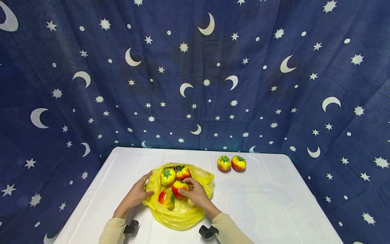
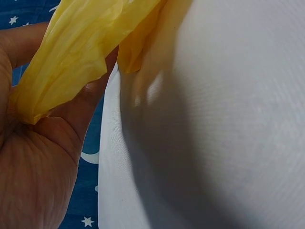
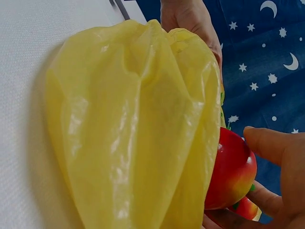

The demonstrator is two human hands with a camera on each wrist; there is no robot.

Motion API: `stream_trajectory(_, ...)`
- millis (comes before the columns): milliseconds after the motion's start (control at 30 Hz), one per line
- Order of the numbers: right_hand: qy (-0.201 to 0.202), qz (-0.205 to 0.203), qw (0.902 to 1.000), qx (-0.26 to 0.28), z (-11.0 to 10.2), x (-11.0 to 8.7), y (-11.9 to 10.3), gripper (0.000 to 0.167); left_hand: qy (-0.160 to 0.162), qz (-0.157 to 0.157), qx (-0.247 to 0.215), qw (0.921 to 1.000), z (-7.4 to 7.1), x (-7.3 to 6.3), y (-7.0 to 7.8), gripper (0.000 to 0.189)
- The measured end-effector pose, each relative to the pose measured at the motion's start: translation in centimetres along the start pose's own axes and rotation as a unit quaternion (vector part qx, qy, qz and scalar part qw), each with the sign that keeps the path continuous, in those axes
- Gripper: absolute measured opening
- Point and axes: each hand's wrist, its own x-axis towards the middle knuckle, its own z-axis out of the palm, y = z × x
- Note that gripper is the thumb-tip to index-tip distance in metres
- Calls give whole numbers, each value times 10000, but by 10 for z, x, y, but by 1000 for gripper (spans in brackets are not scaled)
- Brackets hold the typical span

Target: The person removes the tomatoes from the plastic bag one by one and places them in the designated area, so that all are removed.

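Note:
A yellow plastic bag [image 1: 170, 218] lies with its mouth spread wide on the table. Inside it sit several glossy red-and-yellow tomatoes with green leafy tops, among them a mostly yellow tomato [image 1: 168, 176] and a red-yellow tomato [image 1: 166, 198] near the front. My left hand [image 1: 136, 195] holds the bag's left rim; in the left wrist view the yellow film [image 2: 76, 57] runs between thumb and fingers. With thumb and fingers around it, my right hand [image 1: 196, 193] grips a red tomato [image 3: 232, 169] within the bag's mouth. Part of its fingers is hidden behind the fruit.
Two more tomatoes, a yellower tomato [image 1: 224, 163] and a redder tomato [image 1: 238, 163], stand side by side on the white-covered table [image 1: 274, 203], toward the back right. A dark blue curtain [image 1: 195, 67] with moons and stars hangs behind the table.

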Motion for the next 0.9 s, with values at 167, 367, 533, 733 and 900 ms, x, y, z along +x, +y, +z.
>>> stream_trajectory(167, -62, 46, 10000, -22, 0, 1, 0, 38, 8, -9, 1, 10000, 1, 0, -1, 90)
stream_trajectory(367, -280, 24, 9995, -119, 0, 1, 1, 46, 15, -62, 47, 10000, 1, 0, -1, 90)
stream_trajectory(533, -329, 56, 9994, -104, 1, 0, 3, 48, 8, -77, 22, 10000, 1, 0, -2, 90)
stream_trajectory(733, -348, 12, 9994, -61, -1, -1, 3, 50, 10, -121, -60, 9999, 2, 1, -2, 91)
stream_trajectory(900, -325, -56, 9994, 40, -7, -2, -2, 51, 11, -96, -49, 9999, 1, 2, -2, 89)
